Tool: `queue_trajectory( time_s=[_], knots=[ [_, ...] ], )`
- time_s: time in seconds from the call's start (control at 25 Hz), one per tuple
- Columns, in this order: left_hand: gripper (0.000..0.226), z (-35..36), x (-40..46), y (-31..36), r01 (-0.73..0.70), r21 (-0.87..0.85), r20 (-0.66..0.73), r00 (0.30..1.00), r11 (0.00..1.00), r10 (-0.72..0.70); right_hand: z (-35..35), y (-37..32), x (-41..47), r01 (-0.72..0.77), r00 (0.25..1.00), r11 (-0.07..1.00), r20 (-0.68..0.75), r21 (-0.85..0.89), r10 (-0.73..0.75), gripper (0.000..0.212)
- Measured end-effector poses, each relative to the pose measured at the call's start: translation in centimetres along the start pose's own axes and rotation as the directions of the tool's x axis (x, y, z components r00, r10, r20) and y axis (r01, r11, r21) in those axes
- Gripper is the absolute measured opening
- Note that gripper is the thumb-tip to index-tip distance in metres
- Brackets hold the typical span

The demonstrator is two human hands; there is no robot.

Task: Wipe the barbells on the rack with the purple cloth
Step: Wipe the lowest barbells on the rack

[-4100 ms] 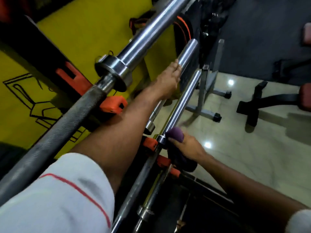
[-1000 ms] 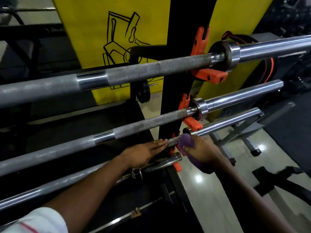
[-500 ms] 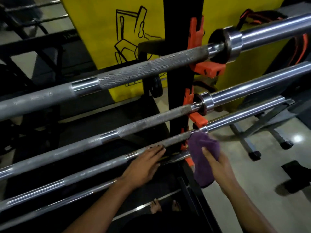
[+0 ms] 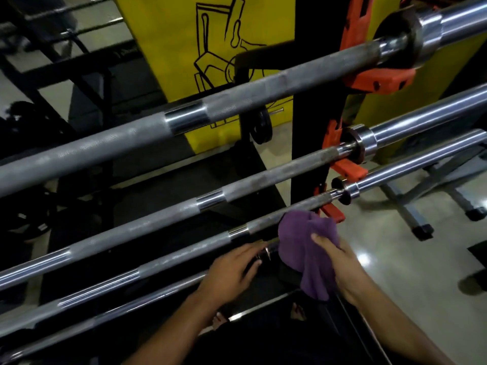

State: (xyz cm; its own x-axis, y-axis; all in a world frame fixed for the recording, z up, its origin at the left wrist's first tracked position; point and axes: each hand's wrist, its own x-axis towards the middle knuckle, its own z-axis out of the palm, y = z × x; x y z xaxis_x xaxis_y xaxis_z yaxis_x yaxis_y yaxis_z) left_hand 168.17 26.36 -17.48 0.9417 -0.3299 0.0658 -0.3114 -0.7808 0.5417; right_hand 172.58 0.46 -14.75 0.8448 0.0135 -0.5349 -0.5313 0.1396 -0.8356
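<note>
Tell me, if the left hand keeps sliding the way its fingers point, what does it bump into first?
Probably the purple cloth that the right hand holds. The left hand points up and right along the lowest barbell, and the cloth hangs just past its fingertips, though depth is unclear.

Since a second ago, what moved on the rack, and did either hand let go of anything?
The right hand carried the purple cloth leftward along the third barbell, from the sleeve collar by the orange hook onto the knurled shaft. The left hand dropped from that bar towards the lowest barbell. Nothing was let go; the right hand's grip on the cloth is unchanged, and the barbells stayed in their hooks.
</note>
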Motion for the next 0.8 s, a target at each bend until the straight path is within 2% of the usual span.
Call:
queue_trajectory(
  time_s=[0.08, 0.12, 0.16, 0.2, 0.24, 0.28, 0.32, 0.4, 0.48, 0.6, 0.72, 0.8],
  knots=[
    [0.046, -2.3, -1.4, -2.8, -0.071, 0.044, -0.002, 0.997, 0.997, 0.071, 0.6, -0.6, 0.4, 0.252, 0.959, 0.951, -0.085, -0.179, -0.270, 0.032],
    [0.048, -3.3, -2.1, -4.3, -0.104, 0.057, 0.011, 0.995, 0.993, 0.103, 0.6, -0.7, 0.8, 0.409, 0.886, 0.855, -0.085, -0.318, -0.456, 0.029],
    [0.050, -4.3, -2.6, -5.5, -0.125, 0.077, 0.028, 0.992, 0.989, 0.123, 0.8, -0.6, 1.2, 0.519, 0.789, 0.692, -0.030, -0.502, -0.613, 0.031],
    [0.051, -5.0, -2.9, -6.9, -0.139, 0.103, 0.049, 0.990, 0.985, 0.135, 0.9, 0.0, 2.2, 0.556, 0.704, 0.464, 0.094, -0.690, -0.704, 0.041],
    [0.053, -5.6, -3.0, -8.3, -0.154, 0.125, 0.079, 0.986, 0.980, 0.145, 1.7, 0.8, 3.3, 0.526, 0.662, 0.228, 0.226, -0.820, -0.715, 0.052],
    [0.057, -6.0, -3.2, -9.6, -0.170, 0.140, 0.126, 0.980, 0.976, 0.153, 3.1, 2.2, 4.3, 0.457, 0.670, 0.044, 0.311, -0.888, -0.674, 0.060],
    [0.065, -6.2, -3.1, -10.7, -0.189, 0.145, 0.184, 0.970, 0.971, 0.162, 5.0, 3.4, 4.9, 0.416, 0.701, -0.049, 0.355, -0.908, -0.618, 0.066],
    [0.088, -6.5, -2.7, -12.1, -0.247, 0.150, 0.291, 0.936, 0.957, 0.196, 8.7, 5.4, 5.5, 0.404, 0.744, -0.090, 0.384, -0.910, -0.546, 0.073],
    [0.100, -6.8, -2.3, -12.7, -0.292, 0.135, 0.353, 0.907, 0.947, 0.230, 10.5, 6.1, 6.1, 0.369, 0.746, -0.059, 0.334, -0.927, -0.577, 0.069],
    [0.101, -7.1, -2.1, -13.0, -0.333, 0.114, 0.396, 0.879, 0.936, 0.264, 10.8, 5.8, 6.4, 0.299, 0.739, 0.045, 0.201, -0.953, -0.643, 0.065],
    [0.095, -7.1, -2.0, -13.2, -0.346, 0.108, 0.393, 0.876, 0.932, 0.280, 8.8, 3.8, 7.7, 0.250, 0.743, 0.225, 0.038, -0.942, -0.668, 0.064],
    [0.091, -7.0, -2.0, -13.4, -0.349, 0.087, 0.391, 0.874, 0.933, 0.290, 7.1, 1.1, 8.8, 0.219, 0.703, 0.310, -0.071, -0.925, -0.708, 0.051]
  ],
)
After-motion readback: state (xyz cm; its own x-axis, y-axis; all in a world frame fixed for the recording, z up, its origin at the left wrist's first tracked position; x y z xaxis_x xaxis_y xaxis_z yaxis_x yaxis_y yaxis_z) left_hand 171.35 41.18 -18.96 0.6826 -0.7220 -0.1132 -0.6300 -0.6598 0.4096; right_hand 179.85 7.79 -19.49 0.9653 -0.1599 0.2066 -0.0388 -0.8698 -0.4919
